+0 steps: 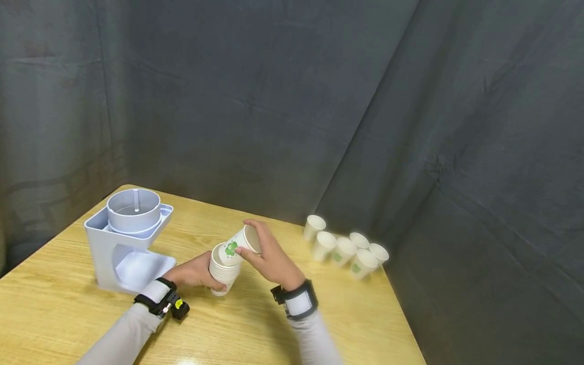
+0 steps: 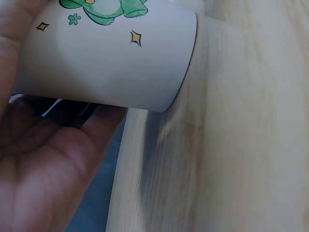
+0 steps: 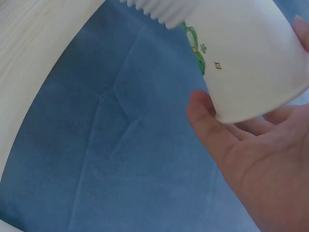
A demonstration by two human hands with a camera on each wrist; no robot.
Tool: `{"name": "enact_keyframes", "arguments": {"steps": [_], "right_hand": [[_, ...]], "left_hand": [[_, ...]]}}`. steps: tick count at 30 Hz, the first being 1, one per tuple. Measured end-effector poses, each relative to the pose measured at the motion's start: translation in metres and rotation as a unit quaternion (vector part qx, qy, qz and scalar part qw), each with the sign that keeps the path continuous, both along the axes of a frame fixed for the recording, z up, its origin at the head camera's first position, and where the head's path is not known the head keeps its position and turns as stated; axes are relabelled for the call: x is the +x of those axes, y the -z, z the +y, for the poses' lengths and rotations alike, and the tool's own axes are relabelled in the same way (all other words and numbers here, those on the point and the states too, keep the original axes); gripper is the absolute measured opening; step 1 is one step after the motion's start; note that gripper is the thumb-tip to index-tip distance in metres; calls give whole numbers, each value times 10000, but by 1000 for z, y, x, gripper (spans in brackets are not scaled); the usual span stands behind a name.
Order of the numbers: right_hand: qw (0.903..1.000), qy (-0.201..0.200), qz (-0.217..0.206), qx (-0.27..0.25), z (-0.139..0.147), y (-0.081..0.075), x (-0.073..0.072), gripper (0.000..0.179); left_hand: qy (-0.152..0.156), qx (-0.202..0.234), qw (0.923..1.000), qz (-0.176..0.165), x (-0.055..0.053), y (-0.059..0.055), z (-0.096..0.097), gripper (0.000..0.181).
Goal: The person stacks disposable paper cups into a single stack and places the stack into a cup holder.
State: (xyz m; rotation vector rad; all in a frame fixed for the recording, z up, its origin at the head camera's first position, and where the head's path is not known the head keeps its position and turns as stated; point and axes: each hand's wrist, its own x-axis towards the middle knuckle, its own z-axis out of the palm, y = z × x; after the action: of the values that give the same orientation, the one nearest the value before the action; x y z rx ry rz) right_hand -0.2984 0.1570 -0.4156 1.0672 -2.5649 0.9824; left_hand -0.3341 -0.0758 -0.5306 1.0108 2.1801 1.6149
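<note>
In the head view my left hand [image 1: 197, 272] grips a stack of white paper cups [image 1: 223, 278] near the middle of the table. The lowest cup of that stack, with a green cartoon print [image 2: 104, 9], fills the top of the left wrist view. My right hand [image 1: 274, 258] holds a single paper cup [image 1: 238, 244] by its rim, thumb on the near side and fingers across the far side. This cup tilts, its mouth toward the right and its base at the mouth of the stack. Ridged rims of the stack [image 3: 154, 10] show beside it in the right wrist view.
A white stand [image 1: 105, 253] with a round grey-white container [image 1: 134, 215] on top is at the left. Several paper cups stand upright in a group, one of them a white cup [image 1: 324, 245], by the table's right back edge. Dark cloth [image 1: 255, 101] hangs behind the wooden table [image 1: 219, 334].
</note>
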Motion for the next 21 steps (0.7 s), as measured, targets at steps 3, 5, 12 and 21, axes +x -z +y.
{"name": "enact_keyframes", "arguments": {"steps": [3, 5, 12, 21], "right_hand": [[9999, -51, 97, 90, -4, 2, 0, 64], [9997, -60, 176, 171, -6, 4, 1, 64], [9990, -70, 199, 392, -10, 7, 4, 61], [9983, -105, 271, 504, -17, 11, 5, 61]], "left_hand": [[47, 12, 10000, -16, -1, 0, 0, 70], [60, 5, 10000, -29, -2, 1, 0, 71], [44, -62, 10000, -64, -3, 3, -1, 71], [32, -88, 10000, -21, -2, 0, -1, 70]]}}
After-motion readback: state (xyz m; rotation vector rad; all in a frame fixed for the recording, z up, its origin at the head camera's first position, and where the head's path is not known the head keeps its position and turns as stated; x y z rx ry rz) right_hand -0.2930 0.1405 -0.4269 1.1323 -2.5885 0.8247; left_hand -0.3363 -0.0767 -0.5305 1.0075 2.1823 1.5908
